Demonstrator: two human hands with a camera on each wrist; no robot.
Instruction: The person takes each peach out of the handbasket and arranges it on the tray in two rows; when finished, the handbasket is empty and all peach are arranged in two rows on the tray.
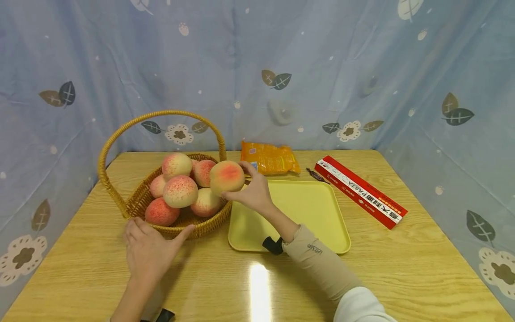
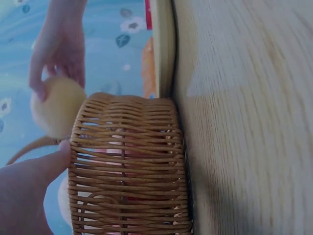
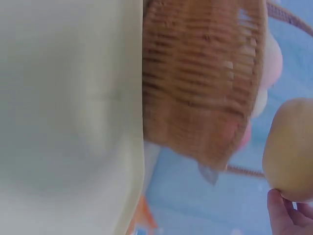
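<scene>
In the head view my right hand (image 1: 255, 190) grips a yellow peach (image 1: 227, 178) with a red blush, thumb and fingers on its right side. That peach is raised at the right rim of a wicker basket (image 1: 209, 229) with a tall arched handle. Several more peaches, among them a speckled one (image 1: 180, 191) and a red one (image 1: 162, 212), are heaped inside. My left hand (image 1: 150, 250) rests at the basket's front left rim, its thumb straight and spread apart from the fingers. The left wrist view shows the thumb (image 2: 51, 164) touching the woven rim; the other fingertips are out of sight there.
A yellow tray (image 1: 310, 210) lies right of the basket, under my right forearm. Behind it are an orange packet (image 1: 271, 158) and a small dark wrapped item (image 1: 317, 175). A long red and white pasta box (image 1: 360, 192) lies slanted at the right. A patterned curtain (image 1: 306, 58) encloses the table.
</scene>
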